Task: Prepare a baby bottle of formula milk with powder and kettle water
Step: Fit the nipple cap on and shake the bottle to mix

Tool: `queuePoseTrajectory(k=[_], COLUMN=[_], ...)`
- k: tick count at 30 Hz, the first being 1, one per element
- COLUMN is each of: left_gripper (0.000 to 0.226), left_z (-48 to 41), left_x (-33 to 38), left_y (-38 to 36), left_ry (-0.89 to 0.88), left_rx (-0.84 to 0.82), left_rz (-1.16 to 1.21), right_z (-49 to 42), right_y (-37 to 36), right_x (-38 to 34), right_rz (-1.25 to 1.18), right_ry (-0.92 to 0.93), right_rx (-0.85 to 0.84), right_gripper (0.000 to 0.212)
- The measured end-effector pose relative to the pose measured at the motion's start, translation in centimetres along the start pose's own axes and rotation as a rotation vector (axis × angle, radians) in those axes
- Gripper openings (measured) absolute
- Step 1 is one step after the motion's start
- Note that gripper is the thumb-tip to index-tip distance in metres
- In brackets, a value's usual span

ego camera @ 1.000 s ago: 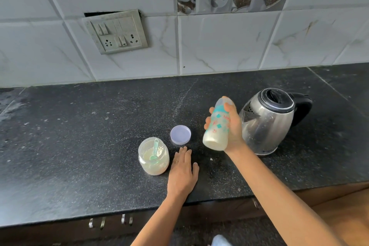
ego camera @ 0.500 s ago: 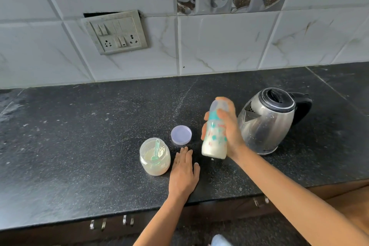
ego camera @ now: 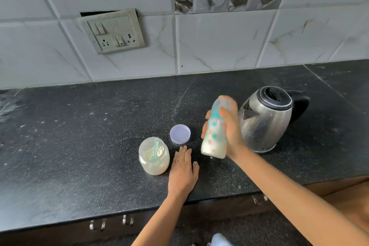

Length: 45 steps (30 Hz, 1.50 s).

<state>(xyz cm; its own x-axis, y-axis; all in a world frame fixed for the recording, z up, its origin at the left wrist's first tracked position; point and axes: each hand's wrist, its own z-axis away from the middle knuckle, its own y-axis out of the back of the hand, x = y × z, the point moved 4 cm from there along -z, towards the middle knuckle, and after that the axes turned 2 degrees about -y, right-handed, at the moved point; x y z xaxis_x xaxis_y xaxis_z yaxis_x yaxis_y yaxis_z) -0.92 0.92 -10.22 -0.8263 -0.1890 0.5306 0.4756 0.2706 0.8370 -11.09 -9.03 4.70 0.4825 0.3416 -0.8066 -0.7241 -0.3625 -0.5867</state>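
Note:
My right hand [ego camera: 229, 132] grips a capped baby bottle [ego camera: 214, 138] with teal and orange prints, held above the black counter [ego camera: 79, 146] and blurred by motion; white milk fills its lower part. Flat on the counter, palm down with fingers together, lies my left hand [ego camera: 182, 171], holding nothing. To the left of that hand stands an open jar of formula powder [ego camera: 154, 157] with a green scoop [ego camera: 155, 149] inside. The jar's lilac lid [ego camera: 180, 133] lies just behind my left hand. A steel kettle [ego camera: 265, 120] with a black lid and handle stands right of the bottle.
A tiled wall with a switch and socket panel [ego camera: 113, 31] rises behind the counter. The counter's front edge runs above dark drawers with metal handles [ego camera: 111, 222]. White powder specks dot the counter surface.
The bottle in my right hand has shifted up and down and tilted slightly, staying beside the kettle. My left hand and the jar have stayed in place.

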Motion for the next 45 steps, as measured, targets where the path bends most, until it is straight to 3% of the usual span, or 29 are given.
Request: queuePoseTrajectory(k=[3,7,10,12,15,17,19,22,25,27,31,35,37,41,45], left_gripper=[0.05,0.058,0.055,0.053,0.057,0.057,0.057,0.056,0.055,0.053,0.053,0.049,0.048,0.051,0.055], left_z=[0.1,0.1,0.0,0.1,0.1,0.0,0.0,0.0,0.0,-0.1,-0.1,-0.1,-0.1,0.0,-0.1], left_x=[-0.2,0.0,-0.1,-0.2,-0.1,0.0,-0.2,-0.5,-0.3,-0.3,-0.5,-0.1,-0.1,-0.3,-0.3], left_y=[-0.2,-0.1,-0.1,-0.2,-0.1,0.0,-0.2,-0.6,-0.5,-0.3,-0.6,-0.2,-0.1,-0.4,-0.4], left_ry=[-0.002,-0.001,-0.005,-0.011,-0.002,-0.011,-0.021,-0.026,-0.004,-0.011,-0.025,-0.019,-0.024,-0.036,-0.018], left_rx=[-0.006,0.007,-0.002,-0.005,0.005,0.013,0.008,-0.01,0.008,0.02,-0.003,0.032,0.048,0.049,0.039], left_rz=[-0.001,-0.012,-0.008,-0.013,-0.005,-0.009,-0.016,-0.02,-0.006,-0.009,-0.001,-0.009,-0.001,0.012,-0.008], right_z=[1.1,-0.8,1.1,2.1,0.3,-0.2,1.1,2.8,0.7,0.3,2.5,-0.1,-0.2,1.2,-0.7], right_y=[-0.4,0.8,0.0,-0.3,0.6,0.9,0.1,-1.0,-0.2,0.0,-1.0,0.5,0.7,-1.3,-0.2], right_x=[0.6,-1.0,0.2,0.8,-0.2,-0.4,0.6,1.5,0.1,0.1,2.2,1.2,1.7,1.5,1.0], right_rz=[0.066,-0.124,0.056,0.157,0.009,-0.044,0.077,0.191,0.004,-0.027,0.188,-0.005,-0.005,0.105,-0.074], right_ry=[0.041,-0.004,0.012,0.044,-0.015,-0.037,-0.008,0.054,0.089,0.075,0.042,-0.038,-0.046,0.057,-0.026], right_rx=[-0.07,0.127,-0.004,-0.095,0.067,0.13,0.035,-0.131,0.034,0.075,-0.145,0.112,0.093,-0.081,0.107], right_gripper=[0.037,0.045,0.033,0.037,0.055,0.052,0.04,0.038,0.033,0.038,0.048,0.086,0.079,0.046,0.066])
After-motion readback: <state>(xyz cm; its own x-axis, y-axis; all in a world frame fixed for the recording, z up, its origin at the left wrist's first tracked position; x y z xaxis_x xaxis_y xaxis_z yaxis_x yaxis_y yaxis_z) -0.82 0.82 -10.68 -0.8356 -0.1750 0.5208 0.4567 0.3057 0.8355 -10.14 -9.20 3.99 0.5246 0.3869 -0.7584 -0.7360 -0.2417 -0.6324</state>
